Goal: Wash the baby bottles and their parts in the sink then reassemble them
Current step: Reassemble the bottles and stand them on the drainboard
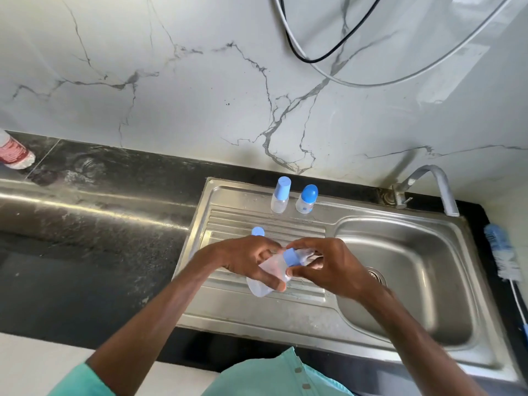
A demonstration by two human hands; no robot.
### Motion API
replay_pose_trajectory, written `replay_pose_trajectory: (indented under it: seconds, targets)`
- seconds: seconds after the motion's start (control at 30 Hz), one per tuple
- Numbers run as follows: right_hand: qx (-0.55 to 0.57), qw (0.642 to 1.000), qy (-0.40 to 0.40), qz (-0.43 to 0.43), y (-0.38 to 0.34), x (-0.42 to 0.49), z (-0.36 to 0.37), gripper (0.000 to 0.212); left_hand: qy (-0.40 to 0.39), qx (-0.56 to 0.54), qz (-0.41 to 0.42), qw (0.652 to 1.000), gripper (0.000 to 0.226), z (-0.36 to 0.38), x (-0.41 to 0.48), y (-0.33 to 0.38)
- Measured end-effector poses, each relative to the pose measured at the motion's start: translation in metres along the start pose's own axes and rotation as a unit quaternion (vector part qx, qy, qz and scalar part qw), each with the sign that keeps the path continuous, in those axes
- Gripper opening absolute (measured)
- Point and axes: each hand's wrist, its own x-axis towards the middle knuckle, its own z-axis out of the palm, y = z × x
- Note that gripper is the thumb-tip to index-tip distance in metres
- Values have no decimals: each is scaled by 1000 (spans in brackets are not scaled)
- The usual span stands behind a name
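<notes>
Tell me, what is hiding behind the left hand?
A blue cap peeks out behind the left hand, which holds a clear bottle, over the ridged draining board. The hand covers everything below the cap, so I cannot tell whether a bottle is attached.

Mint-green buttoned shirt (257, 378), short sleeve (81, 381)

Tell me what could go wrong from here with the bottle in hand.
1. The left hand grips the clear bottle while the right hand holds its blue collar; it could slip and drop onto the drainboard.
2. The loose blue cap just behind the left hand could get knocked away.
</notes>
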Motion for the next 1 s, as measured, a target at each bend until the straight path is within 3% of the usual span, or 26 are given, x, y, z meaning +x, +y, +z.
replay_pose_trajectory:
  seconds: [0.07,0.17,0.3,0.37,0.43,0.5,0.57,0.63,0.7,0.77,0.83,0.9,1.0]
  targets:
    - [-11,1000,13,7,4,2,7,35,7,38,13,999,35,7,4,0]
    - [-4,997,28,74,13,8,15,31,99,138,46,984,40,16,10,-14]
    - [-17,993,27,110,18,20,25,28,295,337,110,887,43,42,27,-39]
    - [31,985,8,168,21,27,30,26,344,389,94,849,46,52,31,-50]
    - [104,968,-25,225,25,36,39,26,359,380,63,850,54,59,31,-62]
    - [176,950,-65,250,28,47,47,38,365,336,21,868,60,65,27,-76]
    - [275,917,-110,268,32,63,50,32,389,278,-32,878,61,69,21,-93]
    - [334,893,-77,291,45,83,55,25,421,215,-80,878,64,71,10,-108]
    - [219,947,18,232,73,102,69,19,440,161,-110,877,67,71,0,-119]
    - [36,991,46,119,100,117,88,32,450,110,-126,877,68,71,-6,-125]
    - [-52,997,-33,55,117,130,111,60,455,84,-133,876,67,70,-9,-127]
    - [-97,990,-92,47,125,142,129,72,454,76,-141,877,65,66,-8,-128]
    - [-95,991,-72,63,134,154,140,41,451,72,-147,877,60,59,-7,-127]
